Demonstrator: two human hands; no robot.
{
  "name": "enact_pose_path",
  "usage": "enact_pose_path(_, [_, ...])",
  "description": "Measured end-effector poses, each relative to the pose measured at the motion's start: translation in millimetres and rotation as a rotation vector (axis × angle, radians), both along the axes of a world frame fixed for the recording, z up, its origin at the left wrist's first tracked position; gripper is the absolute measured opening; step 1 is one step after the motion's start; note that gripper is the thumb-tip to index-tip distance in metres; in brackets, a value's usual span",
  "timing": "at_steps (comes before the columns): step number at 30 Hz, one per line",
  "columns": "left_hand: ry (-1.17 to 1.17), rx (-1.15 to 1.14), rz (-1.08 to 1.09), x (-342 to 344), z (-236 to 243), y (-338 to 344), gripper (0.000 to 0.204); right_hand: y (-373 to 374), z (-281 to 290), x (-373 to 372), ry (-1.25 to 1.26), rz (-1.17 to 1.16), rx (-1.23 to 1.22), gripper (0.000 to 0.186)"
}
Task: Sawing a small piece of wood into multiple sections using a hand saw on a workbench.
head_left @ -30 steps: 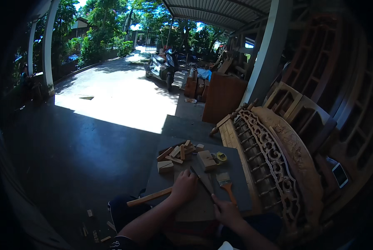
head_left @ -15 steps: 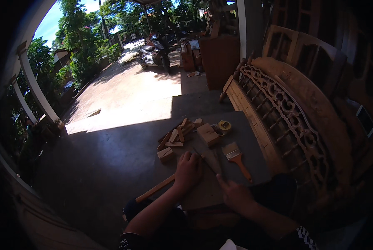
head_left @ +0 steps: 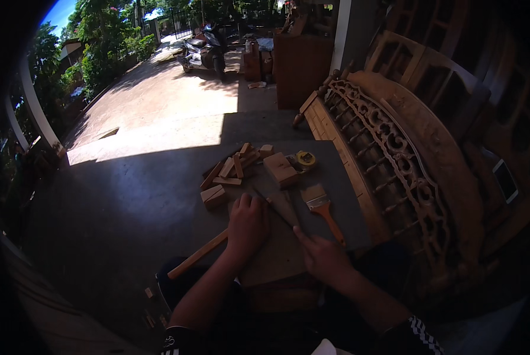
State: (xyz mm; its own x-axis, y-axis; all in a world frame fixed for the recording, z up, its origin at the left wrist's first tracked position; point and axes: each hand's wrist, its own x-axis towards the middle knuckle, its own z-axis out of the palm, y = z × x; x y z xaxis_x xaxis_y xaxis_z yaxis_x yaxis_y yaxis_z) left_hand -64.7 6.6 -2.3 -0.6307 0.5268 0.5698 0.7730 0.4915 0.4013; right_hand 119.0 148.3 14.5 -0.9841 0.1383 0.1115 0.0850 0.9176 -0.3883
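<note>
My left hand (head_left: 248, 226) is closed on a long light wooden strip (head_left: 197, 254) lying diagonally over a grey board (head_left: 351, 201) at my lap. My right hand (head_left: 324, 257) grips a long, thin, dark file (head_left: 280, 213), index finger along it; its far end lies beside my left fingers. Beyond my hands are a pile of small wood sticks (head_left: 228, 169), a cut block (head_left: 214, 196), a larger block (head_left: 280, 171) and a yellow tape measure (head_left: 306, 159). A wide paintbrush (head_left: 330, 225) with an orange handle lies right of the file.
A carved wooden bed panel (head_left: 430, 136) leans along the right, with a phone (head_left: 506, 180) on wood near it and panelled doors (head_left: 407, 59) behind. A brown cabinet (head_left: 302, 71) stands beyond the board; a scooter (head_left: 201, 52) is on the paved drive. Wood offcuts (head_left: 149, 293) lie on the floor.
My head view has shifted, so the board, pile and scooter sit higher in the picture. Both hands keep their grips, with little visible movement relative to the board.
</note>
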Motion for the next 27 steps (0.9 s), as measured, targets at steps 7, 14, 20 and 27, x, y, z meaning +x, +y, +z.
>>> enact_pose_path(7, [0.015, -0.001, 0.002, 0, -6, -1, 0.017, 1, -8, 3, 0.075, 0.048, 0.019, 0.063])
enact_pose_path(14, [0.019, -0.043, 0.015, 3, -2, -1, 0.019, 6, -2, 7, 0.053, 0.057, 0.026, 0.064])
enact_pose_path(20, [0.045, -0.039, 0.010, 1, -10, 1, 0.017, 10, -7, 3, 0.094, 0.083, 0.039, 0.065])
enact_pose_path(27, [0.064, -0.119, 0.044, 7, -3, -4, 0.014, 6, -2, 5, 0.056, 0.043, -0.015, 0.062])
